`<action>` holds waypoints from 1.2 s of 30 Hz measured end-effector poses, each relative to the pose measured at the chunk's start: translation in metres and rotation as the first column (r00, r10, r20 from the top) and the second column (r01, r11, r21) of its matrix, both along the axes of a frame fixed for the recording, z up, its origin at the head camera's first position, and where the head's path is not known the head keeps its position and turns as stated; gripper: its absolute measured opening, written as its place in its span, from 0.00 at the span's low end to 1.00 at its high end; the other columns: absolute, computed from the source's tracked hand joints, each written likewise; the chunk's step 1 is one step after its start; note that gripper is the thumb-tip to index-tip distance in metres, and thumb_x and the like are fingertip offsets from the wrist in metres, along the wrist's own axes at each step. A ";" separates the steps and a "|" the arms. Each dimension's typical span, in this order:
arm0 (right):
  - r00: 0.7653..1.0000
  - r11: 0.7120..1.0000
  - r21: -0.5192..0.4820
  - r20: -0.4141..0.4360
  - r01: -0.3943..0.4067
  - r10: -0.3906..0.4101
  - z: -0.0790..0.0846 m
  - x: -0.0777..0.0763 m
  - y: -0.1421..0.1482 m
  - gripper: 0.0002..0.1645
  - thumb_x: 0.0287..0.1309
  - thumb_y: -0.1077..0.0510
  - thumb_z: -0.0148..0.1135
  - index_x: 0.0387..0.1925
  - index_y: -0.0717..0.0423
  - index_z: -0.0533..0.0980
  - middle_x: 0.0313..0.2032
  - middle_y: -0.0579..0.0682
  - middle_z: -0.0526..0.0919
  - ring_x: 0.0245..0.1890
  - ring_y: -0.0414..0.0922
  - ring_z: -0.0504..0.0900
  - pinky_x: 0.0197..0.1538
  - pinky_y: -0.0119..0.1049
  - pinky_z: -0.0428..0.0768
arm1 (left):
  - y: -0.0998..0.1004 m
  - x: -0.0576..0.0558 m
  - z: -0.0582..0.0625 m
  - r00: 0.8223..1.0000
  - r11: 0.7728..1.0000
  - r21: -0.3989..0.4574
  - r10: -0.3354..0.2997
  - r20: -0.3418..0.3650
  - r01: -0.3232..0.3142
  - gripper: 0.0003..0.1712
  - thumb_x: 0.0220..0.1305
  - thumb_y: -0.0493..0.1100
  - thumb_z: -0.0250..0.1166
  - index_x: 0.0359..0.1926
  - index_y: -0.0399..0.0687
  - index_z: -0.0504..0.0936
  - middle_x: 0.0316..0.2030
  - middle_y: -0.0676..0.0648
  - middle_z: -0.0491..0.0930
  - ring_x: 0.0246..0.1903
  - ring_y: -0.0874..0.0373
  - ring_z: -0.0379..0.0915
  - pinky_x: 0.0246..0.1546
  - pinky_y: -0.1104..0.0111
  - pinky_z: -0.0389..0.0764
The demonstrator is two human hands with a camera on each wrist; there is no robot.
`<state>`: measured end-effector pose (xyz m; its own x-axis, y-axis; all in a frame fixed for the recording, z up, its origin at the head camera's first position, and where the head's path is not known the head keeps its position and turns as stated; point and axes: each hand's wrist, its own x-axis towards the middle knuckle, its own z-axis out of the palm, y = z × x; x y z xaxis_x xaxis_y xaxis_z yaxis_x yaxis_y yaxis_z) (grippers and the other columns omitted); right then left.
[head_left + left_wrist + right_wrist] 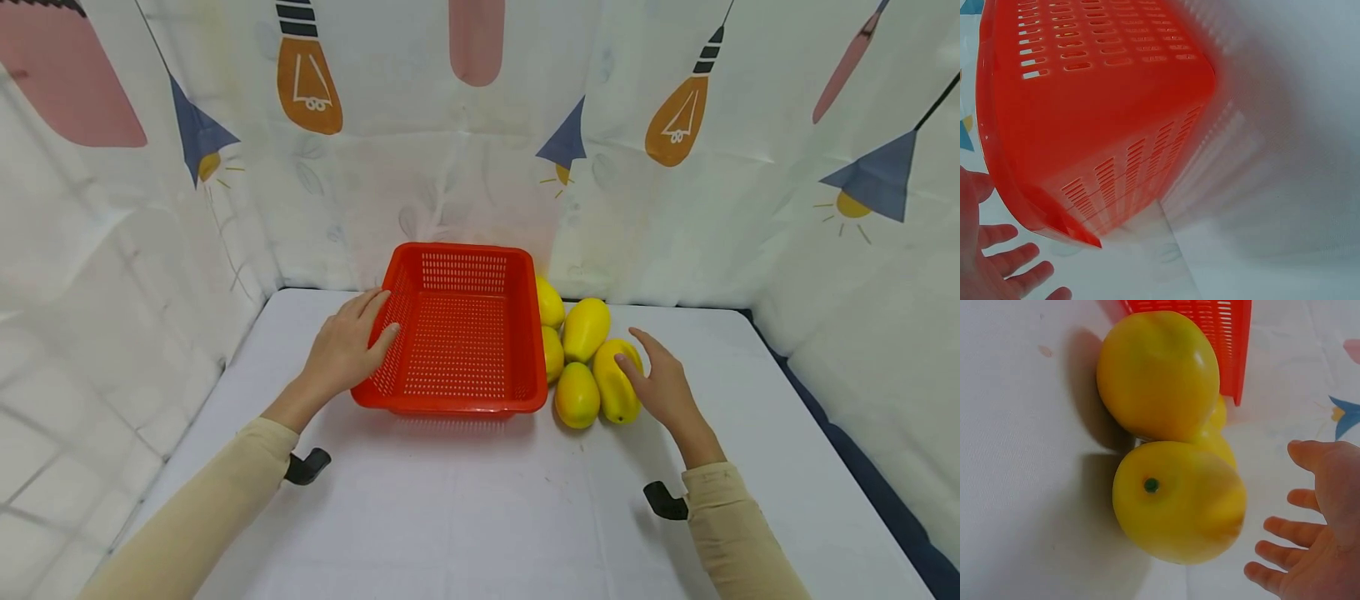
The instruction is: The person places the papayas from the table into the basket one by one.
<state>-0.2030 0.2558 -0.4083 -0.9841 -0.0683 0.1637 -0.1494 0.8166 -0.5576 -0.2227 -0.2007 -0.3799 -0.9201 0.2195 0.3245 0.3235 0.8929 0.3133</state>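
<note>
A red plastic basket [450,402] with slotted walls and no contents stands on the white table. My left hand [345,343] is at its left rim, thumb and fingertips at the edge; the left wrist view shows these fingers [1013,257] spread and relaxed beside the rim. Several yellow mangoes lie clustered against the basket's right side, two partly hidden behind its wall. Over the rightmost mango [618,387] hovers my right hand [666,387], thumb and fingers apart and nothing held. Up close, that mango [1179,506] shows a dark green stem spot, with another mango [1159,375] beside it.
The white tabletop [480,508] extends in front of the basket and to both sides. Cloth walls [465,183] printed with lamps and bulbs enclose the table at the back and sides. A black strap piece [666,502] sticks out at my right wrist, another [307,467] at my left.
</note>
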 end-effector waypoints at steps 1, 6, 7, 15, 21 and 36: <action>1.000 1.000 0.001 0.002 0.001 -0.001 -0.001 0.000 0.000 0.38 0.69 0.41 0.50 0.72 0.56 0.56 0.71 0.63 0.60 0.71 0.64 0.58 0.69 0.62 0.58 | -0.001 -0.001 0.000 1.000 1.000 0.002 0.001 0.004 -0.001 0.34 0.70 0.51 0.53 0.71 0.42 0.59 0.70 0.37 0.61 0.67 0.39 0.58 0.59 0.40 0.67; 1.000 1.000 -0.003 0.007 0.001 -0.001 -0.003 0.000 0.001 0.39 0.69 0.41 0.50 0.72 0.56 0.56 0.71 0.64 0.60 0.71 0.64 0.58 0.69 0.61 0.58 | -0.003 -0.002 -0.002 1.000 1.000 0.020 0.000 0.014 0.000 0.33 0.71 0.51 0.52 0.71 0.41 0.59 0.69 0.37 0.61 0.67 0.39 0.58 0.59 0.40 0.67; 1.000 1.000 -0.004 0.007 0.001 -0.001 -0.004 0.000 0.001 0.39 0.69 0.41 0.50 0.72 0.56 0.56 0.71 0.64 0.60 0.71 0.64 0.58 0.69 0.61 0.58 | -0.004 -0.003 -0.002 1.000 1.000 0.023 0.000 0.015 0.000 0.33 0.71 0.51 0.52 0.71 0.41 0.60 0.69 0.37 0.61 0.67 0.38 0.59 0.59 0.40 0.67; 1.000 1.000 -0.017 0.023 0.016 -0.016 -0.009 0.000 0.004 0.40 0.69 0.39 0.50 0.72 0.55 0.55 0.71 0.62 0.60 0.71 0.64 0.58 0.69 0.61 0.58 | -0.009 -0.005 -0.004 0.998 0.999 0.046 0.011 0.056 -0.013 0.32 0.71 0.51 0.52 0.70 0.41 0.60 0.70 0.37 0.60 0.67 0.38 0.58 0.62 0.39 0.64; 0.999 0.999 -0.023 0.034 0.030 -0.029 -0.012 0.001 0.005 0.40 0.68 0.38 0.49 0.72 0.55 0.55 0.71 0.62 0.60 0.71 0.64 0.58 0.69 0.61 0.58 | -0.013 -0.006 -0.007 0.997 0.998 0.056 0.020 0.072 -0.024 0.32 0.71 0.50 0.52 0.70 0.41 0.60 0.69 0.36 0.61 0.67 0.38 0.59 0.62 0.39 0.65; 0.996 0.996 -0.062 0.074 0.062 -0.057 -0.024 0.000 0.009 0.42 0.68 0.36 0.48 0.73 0.54 0.55 0.72 0.62 0.59 0.71 0.63 0.59 0.67 0.61 0.63 | -0.022 -0.007 -0.011 0.982 0.995 0.077 0.053 0.180 -0.068 0.33 0.74 0.54 0.45 0.72 0.42 0.56 0.71 0.36 0.58 0.68 0.37 0.57 0.62 0.39 0.65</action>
